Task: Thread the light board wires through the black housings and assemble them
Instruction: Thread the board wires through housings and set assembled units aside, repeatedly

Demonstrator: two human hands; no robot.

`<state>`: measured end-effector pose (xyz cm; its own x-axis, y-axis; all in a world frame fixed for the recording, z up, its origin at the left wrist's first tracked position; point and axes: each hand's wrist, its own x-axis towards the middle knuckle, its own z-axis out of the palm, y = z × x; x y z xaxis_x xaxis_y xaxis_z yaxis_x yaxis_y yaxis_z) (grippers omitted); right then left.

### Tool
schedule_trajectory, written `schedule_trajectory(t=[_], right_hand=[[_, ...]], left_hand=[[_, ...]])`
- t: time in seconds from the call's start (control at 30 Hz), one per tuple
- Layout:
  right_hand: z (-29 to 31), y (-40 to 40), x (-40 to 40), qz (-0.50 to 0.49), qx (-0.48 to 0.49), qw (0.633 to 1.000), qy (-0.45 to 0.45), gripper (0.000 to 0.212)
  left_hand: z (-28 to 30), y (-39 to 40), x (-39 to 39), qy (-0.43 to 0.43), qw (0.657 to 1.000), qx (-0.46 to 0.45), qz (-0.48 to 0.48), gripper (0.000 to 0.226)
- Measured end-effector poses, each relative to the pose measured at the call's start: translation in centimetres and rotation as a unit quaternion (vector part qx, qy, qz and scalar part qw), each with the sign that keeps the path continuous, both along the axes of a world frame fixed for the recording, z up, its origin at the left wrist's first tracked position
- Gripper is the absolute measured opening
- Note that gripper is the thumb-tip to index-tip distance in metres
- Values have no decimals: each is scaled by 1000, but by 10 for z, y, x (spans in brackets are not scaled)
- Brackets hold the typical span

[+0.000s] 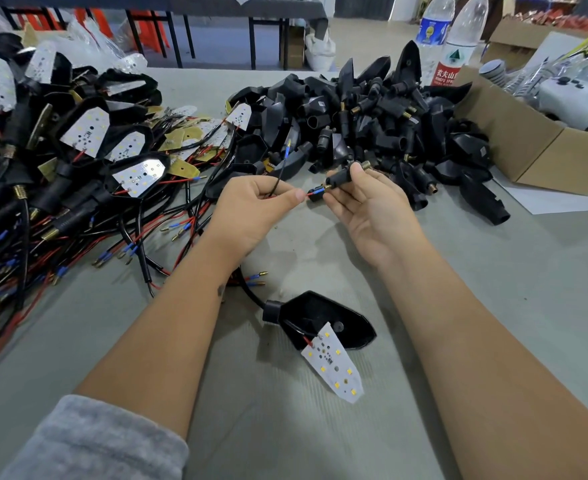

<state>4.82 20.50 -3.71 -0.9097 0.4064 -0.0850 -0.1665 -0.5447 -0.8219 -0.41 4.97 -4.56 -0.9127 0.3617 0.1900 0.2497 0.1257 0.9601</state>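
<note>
Left hand (256, 202) pinches the red wire (309, 195) w/ its blue-sleeved tip between thumb and forefinger, right at the mouth of a small black stem piece (334, 183). A black wire (280, 173) loops up from the same pinch, ending in a second blue-sleeved tip above. Right hand (365, 206) grips the stem piece, fingers curled round it, threaded brass end poking out past the thumb, palm turned up.

Near the person, between the 2 forearms, lies 1 black housing (323, 320) on the grey table (285, 427), open side up, w/ 1 white light board (334, 365) tilted out over its edge (8 or so yellow LEDs on it) and a black cable running from its neck to 2 brass-tipped leads.

Left: a big heap of wired assemblies (88, 150), too many to count. Centre-right: a pile of empty black housings (361, 116), also uncountable. Behind that pile stand 2 plastic bottles (455, 46). Far right, 1 open cardboard box (528, 143). Grey sleeve (95, 441) bunched on the left arm.
</note>
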Motion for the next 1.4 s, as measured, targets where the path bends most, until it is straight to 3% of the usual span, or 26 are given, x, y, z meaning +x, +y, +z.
schedule_trajectory(t=[0.53,0.8,1.1,1.3,1.4], right_hand=[[0,0,1,60,12,998,18,9],[3,-5,3,76,6,997,34,17],[6,-8,6,100,0,993,61,34],[5,-9,4,82,13,996,32,24],[5,-7,1,67,-28,997,35,14]], left_hand=[[-1,0,-6,-2,998,22,62,23],[1,-1,-4,-39,993,85,78,26],[-3,1,-9,-22,990,51,131,26],[-2,0,-10,-13,990,62,124,25],[-2,1,-9,-9,992,72,107,23]])
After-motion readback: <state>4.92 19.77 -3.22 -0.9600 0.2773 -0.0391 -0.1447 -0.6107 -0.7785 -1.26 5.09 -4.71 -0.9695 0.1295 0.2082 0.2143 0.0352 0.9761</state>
